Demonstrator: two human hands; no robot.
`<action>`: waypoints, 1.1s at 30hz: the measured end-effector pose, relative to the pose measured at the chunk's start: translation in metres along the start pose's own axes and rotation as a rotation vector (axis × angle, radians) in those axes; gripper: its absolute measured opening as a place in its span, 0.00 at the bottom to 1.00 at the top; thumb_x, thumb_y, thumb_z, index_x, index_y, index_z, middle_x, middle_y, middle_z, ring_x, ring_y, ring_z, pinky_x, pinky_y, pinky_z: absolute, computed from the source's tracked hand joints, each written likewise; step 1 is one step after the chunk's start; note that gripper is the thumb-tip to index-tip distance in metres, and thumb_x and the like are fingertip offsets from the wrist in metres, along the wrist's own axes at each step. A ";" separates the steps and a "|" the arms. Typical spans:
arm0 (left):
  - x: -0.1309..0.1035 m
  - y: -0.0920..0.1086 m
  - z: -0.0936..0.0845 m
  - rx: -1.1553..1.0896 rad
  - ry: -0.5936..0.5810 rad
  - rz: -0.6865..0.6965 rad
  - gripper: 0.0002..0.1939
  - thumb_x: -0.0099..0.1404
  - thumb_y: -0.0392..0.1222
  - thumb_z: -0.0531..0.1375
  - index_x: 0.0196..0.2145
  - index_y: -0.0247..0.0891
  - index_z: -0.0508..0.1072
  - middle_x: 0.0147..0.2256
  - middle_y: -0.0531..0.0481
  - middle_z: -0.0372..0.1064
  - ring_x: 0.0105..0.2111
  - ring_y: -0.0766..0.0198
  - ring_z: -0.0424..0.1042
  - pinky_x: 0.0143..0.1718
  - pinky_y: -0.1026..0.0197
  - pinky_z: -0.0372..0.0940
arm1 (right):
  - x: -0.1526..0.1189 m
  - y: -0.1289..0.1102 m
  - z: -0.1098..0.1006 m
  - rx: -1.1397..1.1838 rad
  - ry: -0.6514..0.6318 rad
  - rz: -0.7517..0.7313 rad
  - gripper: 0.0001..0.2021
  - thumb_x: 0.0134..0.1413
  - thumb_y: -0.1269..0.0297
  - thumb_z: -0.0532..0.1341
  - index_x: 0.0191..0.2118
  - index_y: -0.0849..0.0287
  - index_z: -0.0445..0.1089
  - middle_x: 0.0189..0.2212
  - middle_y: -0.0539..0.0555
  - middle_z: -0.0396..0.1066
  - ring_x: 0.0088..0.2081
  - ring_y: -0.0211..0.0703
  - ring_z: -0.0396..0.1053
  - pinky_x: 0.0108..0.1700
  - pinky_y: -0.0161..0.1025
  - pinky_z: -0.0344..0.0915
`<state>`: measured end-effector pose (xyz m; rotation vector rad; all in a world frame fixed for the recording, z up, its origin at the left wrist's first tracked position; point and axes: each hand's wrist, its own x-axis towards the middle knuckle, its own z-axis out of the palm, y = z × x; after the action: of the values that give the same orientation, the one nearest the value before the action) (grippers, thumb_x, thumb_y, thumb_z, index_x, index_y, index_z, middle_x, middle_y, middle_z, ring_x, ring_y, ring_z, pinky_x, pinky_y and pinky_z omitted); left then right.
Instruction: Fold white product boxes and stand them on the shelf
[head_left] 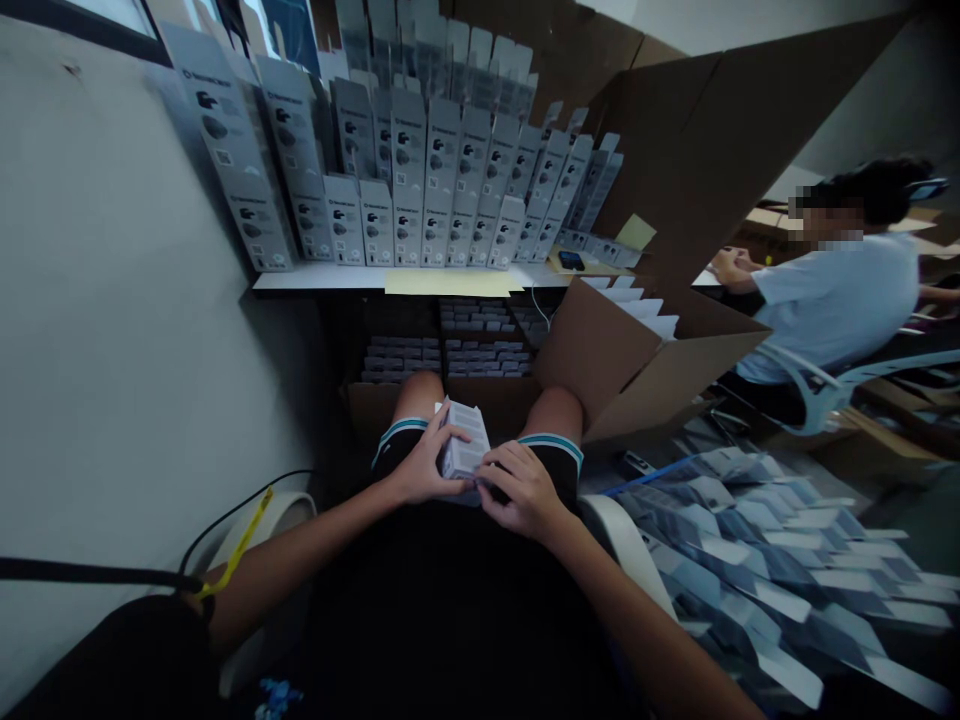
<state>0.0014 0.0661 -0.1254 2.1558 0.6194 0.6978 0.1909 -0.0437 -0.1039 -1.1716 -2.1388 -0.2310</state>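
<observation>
A small pale printed carton [465, 442] is held above my lap, tilted with its printed face up. My left hand [429, 462] is closed around its left side, thumb and fingers on opposite edges. At the near right corner of the carton, my right hand [521, 488] has its fingers curled in and pinching at the end. The exact spot where those fingertips grip is partly hidden by the hand itself. A small flap shows at the carton's far end.
Rows of upright cartons [409, 180] stand stacked on the white shelf [330, 278]. Below are boxes of packed cartons [486, 358]. An open cardboard box [600, 350] stands by my right knee. Many open-flapped cartons [765, 560] lie at right. Another person [832, 290] sits beyond the cardboard partition.
</observation>
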 end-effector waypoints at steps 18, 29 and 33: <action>0.000 0.005 0.000 -0.045 -0.087 -0.105 0.36 0.45 0.49 0.74 0.50 0.40 0.67 0.70 0.38 0.31 0.71 0.40 0.33 0.70 0.41 0.41 | 0.003 -0.001 0.003 0.287 0.079 0.198 0.04 0.60 0.68 0.62 0.37 0.57 0.75 0.35 0.56 0.71 0.38 0.45 0.66 0.39 0.45 0.67; 0.000 0.008 0.001 -0.103 -0.095 -0.198 0.39 0.42 0.53 0.75 0.50 0.40 0.69 0.71 0.37 0.33 0.71 0.36 0.27 0.69 0.32 0.38 | 0.002 -0.003 0.008 0.294 0.111 0.224 0.03 0.59 0.69 0.62 0.36 0.56 0.74 0.39 0.56 0.75 0.40 0.47 0.69 0.43 0.48 0.69; -0.001 0.006 0.004 -0.092 -0.082 -0.207 0.38 0.42 0.51 0.75 0.50 0.39 0.69 0.70 0.36 0.38 0.71 0.37 0.26 0.69 0.35 0.40 | 0.001 -0.001 0.010 0.333 0.085 0.244 0.03 0.58 0.70 0.62 0.35 0.56 0.74 0.44 0.57 0.76 0.43 0.48 0.70 0.46 0.49 0.68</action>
<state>0.0044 0.0597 -0.1228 1.9911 0.7393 0.5133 0.1850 -0.0394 -0.1107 -1.1850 -1.8509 0.1756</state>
